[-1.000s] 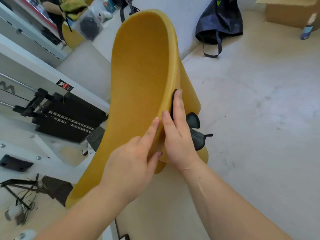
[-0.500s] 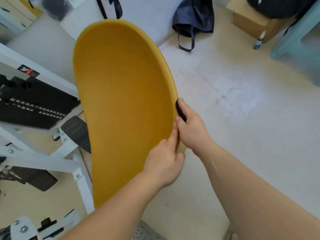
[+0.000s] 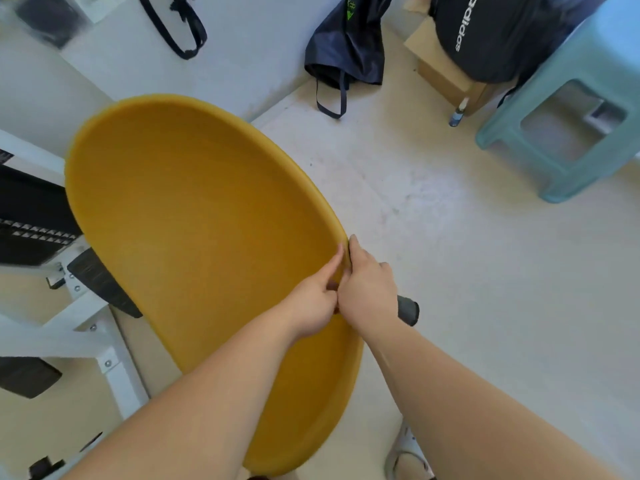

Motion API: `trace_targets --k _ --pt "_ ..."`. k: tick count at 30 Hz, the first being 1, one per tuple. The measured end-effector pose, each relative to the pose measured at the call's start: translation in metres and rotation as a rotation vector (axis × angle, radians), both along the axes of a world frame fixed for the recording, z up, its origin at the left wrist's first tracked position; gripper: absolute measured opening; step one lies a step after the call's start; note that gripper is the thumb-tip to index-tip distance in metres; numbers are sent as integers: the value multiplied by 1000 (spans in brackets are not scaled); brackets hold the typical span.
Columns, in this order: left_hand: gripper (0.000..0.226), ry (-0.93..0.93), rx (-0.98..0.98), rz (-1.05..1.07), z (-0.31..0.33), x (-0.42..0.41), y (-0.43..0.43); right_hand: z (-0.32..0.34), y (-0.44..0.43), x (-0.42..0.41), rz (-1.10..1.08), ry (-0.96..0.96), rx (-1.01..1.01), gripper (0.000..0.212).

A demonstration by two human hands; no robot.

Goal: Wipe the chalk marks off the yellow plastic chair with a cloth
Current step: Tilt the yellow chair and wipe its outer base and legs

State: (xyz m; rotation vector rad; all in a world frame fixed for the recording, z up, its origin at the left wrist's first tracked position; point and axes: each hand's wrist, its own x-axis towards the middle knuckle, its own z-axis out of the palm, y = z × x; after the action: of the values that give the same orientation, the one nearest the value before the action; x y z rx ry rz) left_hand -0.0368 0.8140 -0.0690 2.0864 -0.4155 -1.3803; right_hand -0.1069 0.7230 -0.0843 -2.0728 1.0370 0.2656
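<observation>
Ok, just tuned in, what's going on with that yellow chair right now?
A person has the chair turned so its inner face looks at the camera. Both hands meet at its right rim. The left hand pinches the edge from the inside, and the right hand holds a dark cloth against the outer side. No chalk marks show on the inner face.

The black bag (image 3: 495,43) carries the brand name "adidas" in white letters, turned sideways.
</observation>
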Motion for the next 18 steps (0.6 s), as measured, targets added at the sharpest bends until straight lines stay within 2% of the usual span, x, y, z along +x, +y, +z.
trace_targets --k 4,9,13,18 --pt "82 -289 63 -290 4 45 18 -5 17 26 -76 85 -156 68" --pt "81 -411 61 -429 7 117 48 -12 32 44 -279 114 -272 52" --pt "78 -609 67 -532 8 176 59 -21 37 55 -297 200 -407 49" --pt "79 -904 75 -686 -1 219 33 -30 40 59 -290 219 -506 47"
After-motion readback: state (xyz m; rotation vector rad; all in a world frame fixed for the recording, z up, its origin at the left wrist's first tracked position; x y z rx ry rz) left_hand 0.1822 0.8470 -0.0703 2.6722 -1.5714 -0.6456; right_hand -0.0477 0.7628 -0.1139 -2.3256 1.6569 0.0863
